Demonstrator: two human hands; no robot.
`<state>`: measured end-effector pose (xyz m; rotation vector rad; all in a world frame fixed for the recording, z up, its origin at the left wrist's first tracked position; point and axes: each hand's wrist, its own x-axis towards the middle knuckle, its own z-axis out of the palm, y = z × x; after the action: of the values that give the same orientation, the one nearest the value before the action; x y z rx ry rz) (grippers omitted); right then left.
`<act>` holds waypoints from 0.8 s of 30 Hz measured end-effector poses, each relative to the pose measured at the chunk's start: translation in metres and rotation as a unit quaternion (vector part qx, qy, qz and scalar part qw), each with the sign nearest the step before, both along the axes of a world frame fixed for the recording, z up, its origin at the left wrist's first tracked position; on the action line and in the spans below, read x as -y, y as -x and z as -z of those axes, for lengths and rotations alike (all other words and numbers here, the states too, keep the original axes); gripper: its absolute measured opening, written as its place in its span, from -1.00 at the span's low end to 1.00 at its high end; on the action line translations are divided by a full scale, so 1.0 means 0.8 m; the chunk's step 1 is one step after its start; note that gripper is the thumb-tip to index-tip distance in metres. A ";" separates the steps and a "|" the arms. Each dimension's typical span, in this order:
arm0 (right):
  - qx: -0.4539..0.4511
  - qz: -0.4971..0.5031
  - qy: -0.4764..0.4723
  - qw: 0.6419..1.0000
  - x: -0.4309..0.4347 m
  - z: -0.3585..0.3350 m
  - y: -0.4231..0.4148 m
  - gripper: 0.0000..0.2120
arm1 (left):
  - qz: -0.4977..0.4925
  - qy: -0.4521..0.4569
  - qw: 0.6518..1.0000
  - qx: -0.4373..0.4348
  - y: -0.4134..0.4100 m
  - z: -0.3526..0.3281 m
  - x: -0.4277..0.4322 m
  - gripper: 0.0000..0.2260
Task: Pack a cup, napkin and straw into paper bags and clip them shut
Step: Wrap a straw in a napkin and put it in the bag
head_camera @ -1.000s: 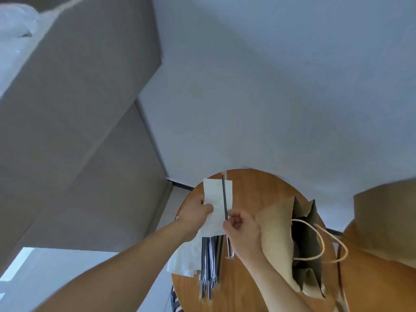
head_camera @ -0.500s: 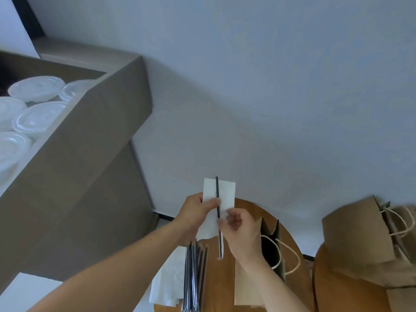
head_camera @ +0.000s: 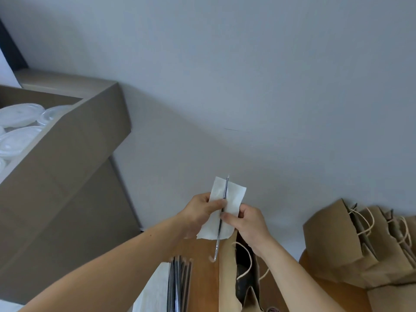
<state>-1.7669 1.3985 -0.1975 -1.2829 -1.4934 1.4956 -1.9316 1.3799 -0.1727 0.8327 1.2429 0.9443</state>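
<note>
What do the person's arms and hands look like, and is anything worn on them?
The left forearm and right forearm are bare, no sleeve in view. The left hand and the right hand wear no gloves, and no ring, watch or bracelet shows.

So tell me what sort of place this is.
Probably a café or takeaway packing station: stacked clear plastic lids, a bundle of straws, and handled paper bags standing ready.

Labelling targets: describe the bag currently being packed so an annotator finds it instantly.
Start at the round wooden table at bottom centre. The paper bag stands there just below the right hand, mouth open. Unlike the bags clustered on the right, it stands alone beside the straw bundle.
</note>
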 end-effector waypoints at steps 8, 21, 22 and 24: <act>0.073 0.097 -0.048 0.991 -0.029 -0.018 -0.044 -0.95 | -0.018 0.011 0.999 -0.049 -0.036 0.003 -0.020 -0.77; 0.240 0.132 -0.067 0.959 -0.052 0.058 -0.038 -0.81 | 0.314 0.139 0.824 -0.450 -0.099 0.141 0.045 -0.40; 0.256 0.115 -0.055 0.958 -0.045 0.068 -0.036 -0.79 | 0.292 0.140 0.824 -0.464 -0.107 0.144 0.048 -0.51; 0.287 0.072 -0.026 0.955 -0.033 0.081 -0.039 -0.77 | 0.253 0.138 0.828 -0.481 -0.114 0.148 0.052 -0.67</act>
<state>-1.7359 1.4246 -0.2623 -1.8537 -1.7255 1.0207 -1.8405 1.3381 -0.2912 1.3794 1.8058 -0.1727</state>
